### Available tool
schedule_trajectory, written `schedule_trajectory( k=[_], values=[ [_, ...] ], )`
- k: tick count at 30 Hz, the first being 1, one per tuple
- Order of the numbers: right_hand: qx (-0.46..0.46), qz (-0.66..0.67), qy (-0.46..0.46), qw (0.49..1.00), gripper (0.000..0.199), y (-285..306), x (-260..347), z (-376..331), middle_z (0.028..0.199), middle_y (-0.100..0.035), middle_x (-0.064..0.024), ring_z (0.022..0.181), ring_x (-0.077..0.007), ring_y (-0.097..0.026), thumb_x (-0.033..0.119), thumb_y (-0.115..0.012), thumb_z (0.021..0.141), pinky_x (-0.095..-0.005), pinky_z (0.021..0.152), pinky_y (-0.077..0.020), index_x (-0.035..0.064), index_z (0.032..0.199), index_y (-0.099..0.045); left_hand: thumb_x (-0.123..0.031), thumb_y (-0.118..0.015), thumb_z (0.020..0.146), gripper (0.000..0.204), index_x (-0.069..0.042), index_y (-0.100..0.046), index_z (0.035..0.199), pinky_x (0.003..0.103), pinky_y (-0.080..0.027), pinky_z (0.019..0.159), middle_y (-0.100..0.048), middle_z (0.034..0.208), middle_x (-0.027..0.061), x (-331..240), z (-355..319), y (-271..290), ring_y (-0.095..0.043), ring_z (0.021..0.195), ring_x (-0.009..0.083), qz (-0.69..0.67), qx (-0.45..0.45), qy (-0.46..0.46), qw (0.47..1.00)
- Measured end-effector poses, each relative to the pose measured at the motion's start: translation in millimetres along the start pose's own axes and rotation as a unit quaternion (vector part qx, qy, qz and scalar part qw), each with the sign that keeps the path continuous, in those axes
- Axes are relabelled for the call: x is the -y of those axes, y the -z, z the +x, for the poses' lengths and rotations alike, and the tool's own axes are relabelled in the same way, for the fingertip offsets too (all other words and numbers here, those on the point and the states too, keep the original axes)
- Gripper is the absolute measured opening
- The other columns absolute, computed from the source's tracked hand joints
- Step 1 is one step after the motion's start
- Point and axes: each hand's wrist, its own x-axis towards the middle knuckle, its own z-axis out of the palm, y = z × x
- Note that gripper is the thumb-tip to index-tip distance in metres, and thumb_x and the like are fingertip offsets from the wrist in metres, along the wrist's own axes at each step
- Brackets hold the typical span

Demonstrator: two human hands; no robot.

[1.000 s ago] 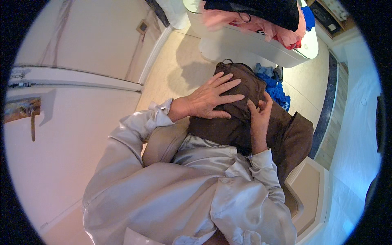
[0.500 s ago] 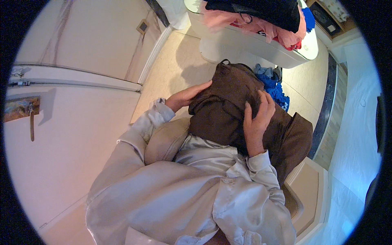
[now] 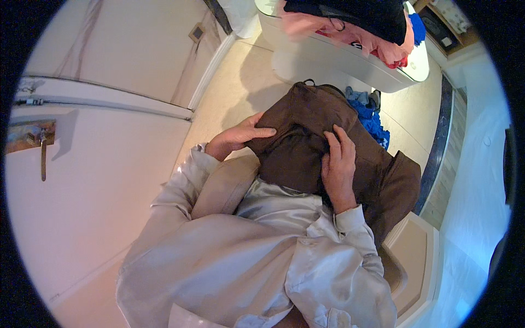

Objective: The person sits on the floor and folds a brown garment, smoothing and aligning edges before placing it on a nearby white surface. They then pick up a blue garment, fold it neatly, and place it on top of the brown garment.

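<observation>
A dark brown cloth garment (image 3: 295, 158) lies bunched over my lap and legs, with a thin dark loop at its far end. At its left edge, my left hand (image 3: 236, 136) is closed on the cloth, thumb on top and the other fingers mostly hidden beneath. My right hand (image 3: 340, 169) rests on top of the brown cloth, right of its folds. Its fingers are slightly bent and apart from the thumb, holding nothing that I can make out.
Ahead stands a white cabinet (image 3: 350, 64) with black clothing (image 3: 355, 16) and pink tulle (image 3: 306, 26) piled on it. Blue clothes (image 3: 373, 121) lie on the floor beyond my lap. A beige armrest (image 3: 225, 188) is by my left arm; a white door (image 3: 98, 208) is further left.
My left hand has shifted slightly left and down, its thumb now lying over the cloth's edge. The right hand's fingers have drawn down and left onto the cloth. The view has tilted slightly.
</observation>
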Motion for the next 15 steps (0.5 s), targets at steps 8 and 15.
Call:
schedule_trajectory(
  k=[8,15],
  values=[
    [-0.08,0.034,-0.01,0.996,0.048,-5.2,-25.4,-4.2,0.124,-0.061,-0.0196,0.116,-0.0372,-0.059,-0.017,-0.05,0.071,-0.0435,0.101,-0.0469,-0.0002,0.115,-0.059,-0.01,-0.081,0.078,0.079,-0.002,-0.038,0.144,0.034,-0.043,0.105,-0.056,0.132,0.0098,-7.0,-4.9,-9.6,-0.054,0.12,0.02,0.06,-0.008,-0.009,0.998],
    [-0.032,0.015,-0.059,0.998,0.054,-7.0,-18.3,-7.0,0.128,-0.057,-0.0198,0.118,-0.0383,-0.056,-0.019,-0.051,0.067,-0.0424,0.102,-0.0464,0.0005,0.117,-0.057,-0.011,-0.083,0.076,0.084,-0.003,-0.035,0.145,0.034,-0.043,0.105,-0.055,0.133,0.0107,7.1,-1.0,-10.4,-0.052,0.123,0.0208,0.073,-0.014,0.046,0.996]
  ],
)
